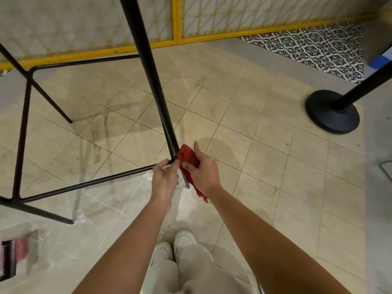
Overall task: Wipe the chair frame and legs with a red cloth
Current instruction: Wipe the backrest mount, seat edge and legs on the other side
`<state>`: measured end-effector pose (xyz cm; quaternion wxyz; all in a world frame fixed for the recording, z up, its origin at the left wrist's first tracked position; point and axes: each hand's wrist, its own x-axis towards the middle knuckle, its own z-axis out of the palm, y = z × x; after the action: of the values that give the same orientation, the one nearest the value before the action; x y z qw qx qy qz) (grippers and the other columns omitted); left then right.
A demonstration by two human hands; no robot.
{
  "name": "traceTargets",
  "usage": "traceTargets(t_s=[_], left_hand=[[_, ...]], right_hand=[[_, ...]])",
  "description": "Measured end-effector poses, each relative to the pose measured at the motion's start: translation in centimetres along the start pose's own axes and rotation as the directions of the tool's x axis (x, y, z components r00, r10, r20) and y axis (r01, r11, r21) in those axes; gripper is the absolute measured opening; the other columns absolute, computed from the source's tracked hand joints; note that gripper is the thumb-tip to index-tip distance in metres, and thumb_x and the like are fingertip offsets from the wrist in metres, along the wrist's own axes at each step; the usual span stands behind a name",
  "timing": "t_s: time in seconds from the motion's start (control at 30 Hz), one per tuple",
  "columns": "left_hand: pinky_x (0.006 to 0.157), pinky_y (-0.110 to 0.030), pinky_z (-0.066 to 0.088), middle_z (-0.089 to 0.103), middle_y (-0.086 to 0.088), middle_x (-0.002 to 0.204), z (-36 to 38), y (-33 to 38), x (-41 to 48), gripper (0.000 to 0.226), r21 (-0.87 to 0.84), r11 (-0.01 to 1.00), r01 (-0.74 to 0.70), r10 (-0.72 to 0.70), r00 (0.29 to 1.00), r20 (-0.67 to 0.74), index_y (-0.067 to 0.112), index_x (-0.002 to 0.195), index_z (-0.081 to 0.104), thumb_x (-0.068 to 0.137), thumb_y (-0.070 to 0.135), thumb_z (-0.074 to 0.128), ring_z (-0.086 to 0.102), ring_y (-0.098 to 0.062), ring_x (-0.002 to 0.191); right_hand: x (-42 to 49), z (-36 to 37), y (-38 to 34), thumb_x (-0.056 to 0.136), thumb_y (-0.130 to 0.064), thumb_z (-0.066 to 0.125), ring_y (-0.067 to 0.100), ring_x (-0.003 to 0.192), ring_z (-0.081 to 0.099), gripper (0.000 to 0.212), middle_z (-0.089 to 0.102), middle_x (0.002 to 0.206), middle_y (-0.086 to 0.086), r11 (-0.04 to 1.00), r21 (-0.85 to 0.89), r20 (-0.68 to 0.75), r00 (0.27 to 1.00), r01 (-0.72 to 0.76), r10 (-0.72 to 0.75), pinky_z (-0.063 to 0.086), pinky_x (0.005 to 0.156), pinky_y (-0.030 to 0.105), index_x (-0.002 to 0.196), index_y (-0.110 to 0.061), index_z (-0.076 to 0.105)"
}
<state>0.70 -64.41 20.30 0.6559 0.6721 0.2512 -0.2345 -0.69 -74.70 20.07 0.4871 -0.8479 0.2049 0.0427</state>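
My right hand (pixel 204 171) grips the red cloth (pixel 187 156), thumb pressed on it and forefinger stretched up, holding it against the right side of the black chair leg (pixel 148 60), low down where the lower rail (pixel 84 184) joins it. My left hand (pixel 164 179) is just beside it on the left, fingers curled round the end of that rail at the joint. The two hands almost touch. A tail of cloth hangs below my right wrist.

The leg slants up and away to the top edge, where it is cut off. The rail runs left to a near corner, and a side rail (pixel 21 132) goes far from there to a rounded far corner. Two other legs (pixel 38 90) splay onto the beige floor tiles (pixel 254 134).

To the right of the leg the tiles lie open as far as the round black base of a post (pixel 332 112), well apart. On the far side stands a yellow-framed lattice screen (pixel 177 20), with patterned tiles (pixel 314 45) at the far right.

My hands hide the foot of the leg; only a grey stub (pixel 187 184) shows between them. Near me are my white shoes (pixel 169 250). A blurred dark and red object (pixel 14 255) at the near left I cannot make out.
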Motion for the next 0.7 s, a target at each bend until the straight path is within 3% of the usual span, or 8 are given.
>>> traceTargets(t_s=[0.1,0.17,0.27,0.37,0.47,0.6,0.7], left_hand=[[0.101,-0.038,0.043,0.064,0.0,0.114,0.4,-0.5,-0.9,0.044,0.043,0.999,0.008,-0.014,0.988,0.154,0.025,0.124,0.049,0.085,0.042,0.063,0.059,-0.017,0.108],[0.096,-0.032,0.042,0.065,0.005,0.11,0.6,-0.8,-1.4,0.04,0.08,0.996,-0.034,0.018,0.981,0.193,0.025,0.121,0.051,0.087,0.041,0.062,0.059,-0.011,0.105],[0.082,-0.021,0.042,0.063,0.003,0.112,0.4,-1.3,-1.8,0.035,0.03,0.996,-0.084,0.08,0.991,0.103,0.023,0.125,0.052,0.092,0.031,0.057,0.058,-0.008,0.098],[0.071,-0.017,0.043,0.062,0.002,0.113,-0.6,-1.4,-1.8,0.029,-0.068,0.993,-0.096,0.097,0.995,0.009,0.023,0.124,0.051,0.095,0.026,0.055,0.059,-0.009,0.096],[0.068,-0.019,0.043,0.06,0.001,0.11,-1.6,-0.7,-1.7,0.03,-0.099,0.987,-0.126,0.118,0.989,-0.087,0.019,0.125,0.049,0.096,0.026,0.052,0.058,-0.009,0.091],[0.082,-0.033,0.046,0.059,0.0,0.103,-2.6,1.2,-0.2,0.032,0.149,0.96,-0.237,0.259,0.954,-0.151,0.016,0.124,0.048,0.097,0.034,0.047,0.059,-0.022,0.098],[0.086,-0.041,0.05,0.058,-0.003,0.1,-2.3,2.5,1.5,0.033,0.336,0.898,-0.284,0.331,0.939,-0.09,0.016,0.125,0.045,0.098,0.035,0.045,0.059,-0.026,0.093]], right_hand=[[-1.1,-0.5,0.2,0.092,-0.015,0.055,0.017,0.089,0.064,0.075,0.067,0.107,-0.001,0.999,0.021,0.035,0.999,0.026,-0.026,0.052,0.084,0.027,0.151,-0.024,0.009],[-1.8,-0.9,0.3,0.092,-0.009,0.053,0.011,0.09,0.062,0.077,0.063,0.115,-0.008,0.999,0.022,0.079,0.996,0.042,-0.044,0.049,0.08,0.013,0.151,-0.024,0.006],[-2.6,-1.3,-0.2,0.09,-0.006,0.057,0.002,0.095,0.056,0.082,0.058,0.121,-0.014,0.998,0.033,0.192,0.98,0.053,-0.059,0.039,0.076,-0.001,0.151,-0.023,0.005],[-2.6,-1.5,-0.8,0.088,-0.003,0.059,0.012,0.119,0.054,0.084,0.053,0.136,-0.006,0.998,0.055,0.288,0.956,0.041,-0.055,0.041,0.1,0.018,0.151,-0.026,0.008],[-2.1,-1.6,-1.2,0.089,-0.004,0.059,0.015,0.122,0.053,0.079,0.051,0.139,-0.003,0.994,0.104,0.24,0.971,-0.009,-0.017,0.041,0.097,0.022,0.15,-0.026,0.015],[-1.4,-2.1,-0.8,0.092,-0.008,0.055,0.014,0.117,0.055,0.071,0.051,0.139,-0.002,0.991,0.131,0.148,0.989,-0.039,0.02,0.048,0.087,0.024,0.149,-0.027,0.018],[-0.8,-2.0,-0.4,0.093,-0.01,0.054,0.014,0.119,0.054,0.069,0.049,0.141,-0.002,0.992,0.115,0.137,0.99,-0.053,0.037,0.046,0.094,0.028,0.15,-0.026,0.018]])
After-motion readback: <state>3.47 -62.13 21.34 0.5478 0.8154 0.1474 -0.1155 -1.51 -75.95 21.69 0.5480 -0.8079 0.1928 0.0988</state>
